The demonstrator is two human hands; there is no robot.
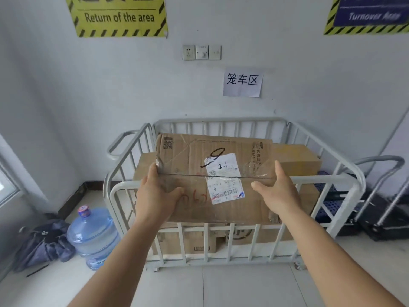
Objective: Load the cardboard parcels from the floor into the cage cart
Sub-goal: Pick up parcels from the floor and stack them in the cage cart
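White walls hung with hazard-striped signs back a metal cage cart parked in the corner, seen from the head camera. On top of the parcels already stacked inside lies a taped cardboard parcel, marked with a handwritten 9, spanning the cart's front rail. The left hand rests on its near-left corner, fingers extended over the edge and thumb on top, apparently steadying it. The right hand hovers spread at the right edge, gripping nothing. The load stands level with or above the rails, so little room appears left. A water jug and a folded trolley flank the cart, narrowing side access.
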